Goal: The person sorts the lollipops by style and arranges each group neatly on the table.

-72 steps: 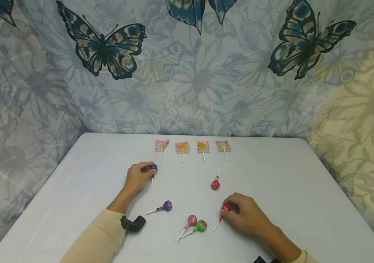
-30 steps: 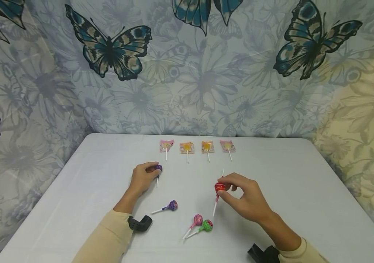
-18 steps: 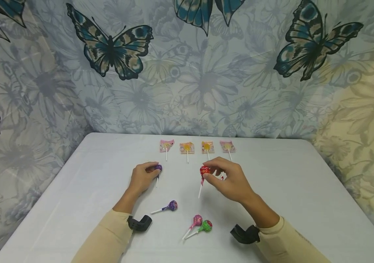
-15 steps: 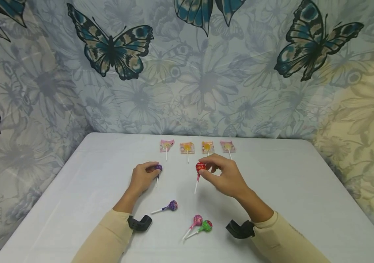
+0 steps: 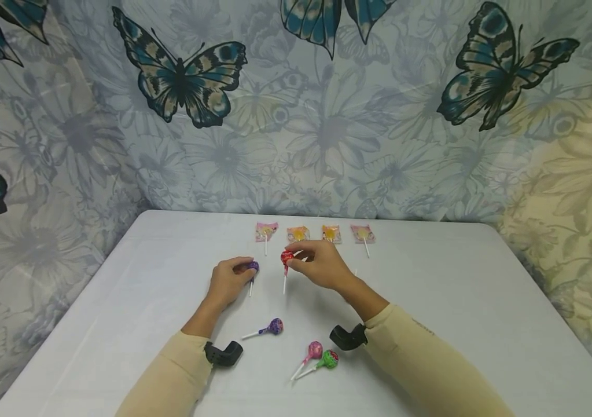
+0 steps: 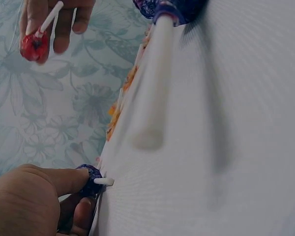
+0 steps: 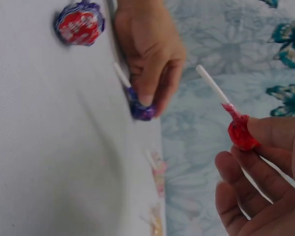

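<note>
While butterfly-print backdrop [image 5: 327, 136] rises behind white desk [image 5: 431, 278], right hand [image 5: 322, 265] holds red lollipop [image 5: 286, 256] raised over far centre, thumb and fingers pinching its round end. Left hand [image 5: 229, 282] just to left, fingers likewise pinching purple lollipop [image 5: 254, 266]. Second purple lollipop [image 5: 276, 326] lies nearer; pink lollipop [image 5: 315, 349] and green lollipop [image 5: 330, 359] lie side by side, nearest. Four wrapped lollipops [image 5: 298, 233] line far edge.

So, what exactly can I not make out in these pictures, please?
Head view: held purple lollipop, candy partly covered by the left hand.
Head view: orange packets, sticks hidden behind the right hand.
Head view: stick tip, the rest hidden behind the right forearm.
Left wrist view: nearest lollipop, candy cut by the top edge.
Right wrist view: pink packet, print too blurred to read.
</note>
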{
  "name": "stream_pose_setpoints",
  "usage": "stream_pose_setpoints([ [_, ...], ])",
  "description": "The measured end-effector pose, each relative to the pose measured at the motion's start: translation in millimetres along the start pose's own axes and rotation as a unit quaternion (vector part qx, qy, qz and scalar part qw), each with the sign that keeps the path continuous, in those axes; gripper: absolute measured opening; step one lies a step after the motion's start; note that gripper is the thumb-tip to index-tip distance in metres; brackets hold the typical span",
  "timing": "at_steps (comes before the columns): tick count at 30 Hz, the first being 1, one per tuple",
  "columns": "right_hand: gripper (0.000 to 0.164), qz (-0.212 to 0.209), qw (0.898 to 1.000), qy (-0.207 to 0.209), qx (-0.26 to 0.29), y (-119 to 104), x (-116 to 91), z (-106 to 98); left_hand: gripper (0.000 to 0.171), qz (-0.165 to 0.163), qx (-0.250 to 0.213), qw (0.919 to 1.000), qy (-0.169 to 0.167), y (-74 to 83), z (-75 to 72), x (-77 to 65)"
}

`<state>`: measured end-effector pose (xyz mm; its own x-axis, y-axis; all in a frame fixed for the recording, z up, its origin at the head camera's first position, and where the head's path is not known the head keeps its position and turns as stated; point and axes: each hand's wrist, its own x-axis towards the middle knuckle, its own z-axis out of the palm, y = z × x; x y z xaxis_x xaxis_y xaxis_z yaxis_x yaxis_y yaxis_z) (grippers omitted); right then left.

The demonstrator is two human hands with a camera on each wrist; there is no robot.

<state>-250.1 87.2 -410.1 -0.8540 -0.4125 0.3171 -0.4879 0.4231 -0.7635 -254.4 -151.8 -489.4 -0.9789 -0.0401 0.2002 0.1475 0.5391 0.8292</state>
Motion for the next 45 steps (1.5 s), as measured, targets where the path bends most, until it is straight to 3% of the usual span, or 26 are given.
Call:
stream_pose_setpoints([
  [5, 0.023, 0.011, 1.000, -0.020, -0.007, 11, 12, 15, 0.026, -0.004, -0.002, 1.0000, -0.004, 0.6, 0.2, -0.4],
  [12, 0.022, 0.067, 0.996, -0.044, -0.037, 22, 25, 32, 0.026, 0.002, 0.002, 1.0000, -0.006, -0.1, -0.6, -0.7],
  [23, 0.023, 0.137, 0.987, -0.077, -0.047, 35, 31, 47, 0.025, 0.001, 0.002, 1.0000, -0.008, -2.2, -1.8, 0.0],
  [32, 0.022, 0.121, 0.986, -0.067, -0.089, 41, 32, 57, 0.026, 0.003, 0.008, 0.9999, -0.007, -4.3, 0.1, 1.2],
  [45, 0.021, 0.115, 0.987, -0.065, -0.093, 45, 32, 59, 0.026, 0.000, 0.008, 1.0000, -0.004, -4.2, 0.7, 0.7],
])
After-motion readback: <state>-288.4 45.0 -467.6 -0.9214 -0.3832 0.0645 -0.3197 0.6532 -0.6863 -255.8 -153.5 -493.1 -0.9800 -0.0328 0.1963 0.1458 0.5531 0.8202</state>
